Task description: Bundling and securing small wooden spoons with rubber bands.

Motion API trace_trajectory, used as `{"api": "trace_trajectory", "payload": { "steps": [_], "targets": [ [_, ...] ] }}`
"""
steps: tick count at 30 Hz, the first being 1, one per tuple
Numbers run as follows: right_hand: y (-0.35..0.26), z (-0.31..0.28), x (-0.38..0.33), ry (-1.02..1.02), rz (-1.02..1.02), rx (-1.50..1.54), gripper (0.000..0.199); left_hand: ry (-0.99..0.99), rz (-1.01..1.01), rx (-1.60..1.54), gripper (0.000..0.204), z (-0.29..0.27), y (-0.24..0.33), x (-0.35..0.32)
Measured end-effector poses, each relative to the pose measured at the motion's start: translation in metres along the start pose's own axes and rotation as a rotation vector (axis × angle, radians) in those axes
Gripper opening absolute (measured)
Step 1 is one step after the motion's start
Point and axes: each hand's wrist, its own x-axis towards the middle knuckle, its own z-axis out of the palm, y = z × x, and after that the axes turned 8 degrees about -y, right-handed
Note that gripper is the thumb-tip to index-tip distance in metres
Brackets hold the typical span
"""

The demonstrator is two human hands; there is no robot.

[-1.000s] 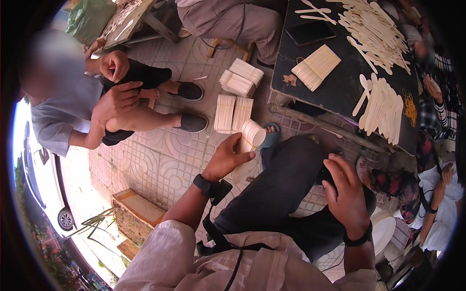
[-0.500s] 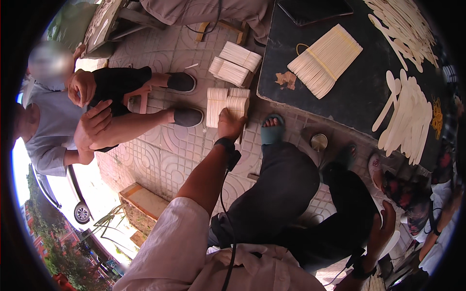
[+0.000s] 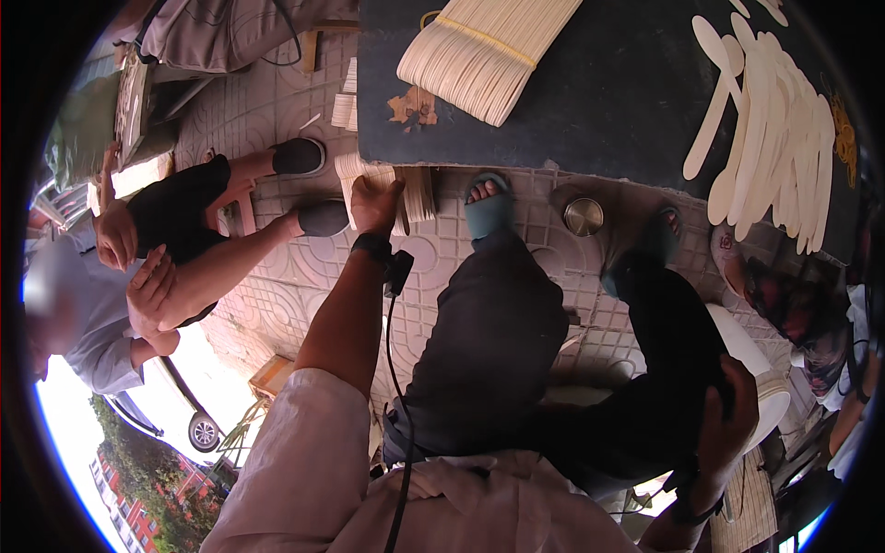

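My left hand [image 3: 376,205] is down beside the table's near left corner, closed around part of a bundle of flat wooden spoons [image 3: 419,194]. Its fingertips are partly hidden, and more pale bundled spoon ends [image 3: 355,168] lie just left of it. On the black table [image 3: 590,129] rests a large bundle of wooden spoons [image 3: 489,60], bound by a yellow band. My right hand [image 3: 728,405] lies over my right knee with its fingers stretched, holding nothing.
Loose wooden spoons [image 3: 774,138] are spread at the table's right, beside yellow rubber bands [image 3: 843,129]. A round metal tin [image 3: 583,217] stands on the tiled floor near my feet. To the left sits a person [image 3: 166,276], legs reaching toward the bundles. A white stool [image 3: 761,369] is at right.
The view has shifted, so the table appears nearer and farther left. My left hand stays at the floor bundles, which now sit closer under the table's edge. My right hand has settled on my knee.
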Motion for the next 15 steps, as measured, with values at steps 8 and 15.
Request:
{"api": "trace_trajectory", "payload": {
  "steps": [8, 15],
  "targets": [
    [0.006, -0.005, -0.001, -0.024, 0.003, 0.07, 0.029, -0.044, 0.171, 0.127, 0.068, -0.018, 0.009, -0.014],
    [-0.001, -0.013, -0.004, -0.042, -0.036, 0.316, 0.032, -0.572, 0.661, 0.583, 0.074, -0.071, 0.034, -0.086]
  ]
}}
